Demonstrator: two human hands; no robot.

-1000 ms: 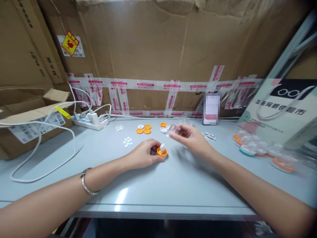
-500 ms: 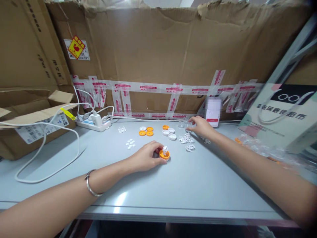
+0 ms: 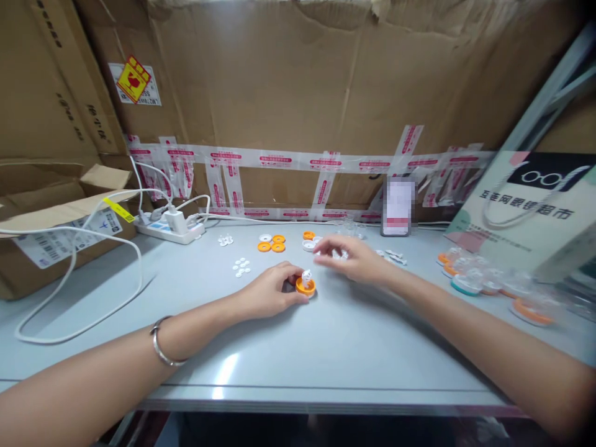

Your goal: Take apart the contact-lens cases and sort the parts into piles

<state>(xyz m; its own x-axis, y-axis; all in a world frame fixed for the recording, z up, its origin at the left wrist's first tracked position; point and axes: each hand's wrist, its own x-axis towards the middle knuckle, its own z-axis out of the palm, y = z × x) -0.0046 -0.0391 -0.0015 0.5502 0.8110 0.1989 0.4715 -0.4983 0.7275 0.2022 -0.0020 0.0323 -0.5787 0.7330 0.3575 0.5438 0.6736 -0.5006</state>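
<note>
My left hand (image 3: 272,290) is closed round the side of a round orange base (image 3: 305,289) on the table. In the middle of that base stands a small white figure (image 3: 306,277). To the right of the base and above the table, my right hand (image 3: 350,256) has its thumb and fingers bent towards each other. Anything between them is clear or too small to make out. Small white openwork pieces (image 3: 339,255) lie partly hidden behind the right hand. Clear plastic cups (image 3: 350,228) stand at the back, beyond that hand.
Orange and white rings (image 3: 278,246) and small white discs (image 3: 241,267) lie on the left. Clear-topped pieces with coloured bases (image 3: 465,283) stand at the right. A phone (image 3: 397,205) leans at the back. A power strip (image 3: 179,232) with cables lies beside an open carton (image 3: 60,248).
My right hand has come from the clear cups at the back towards the orange base. The left hand keeps its hold. The whole view has shifted slightly.
</note>
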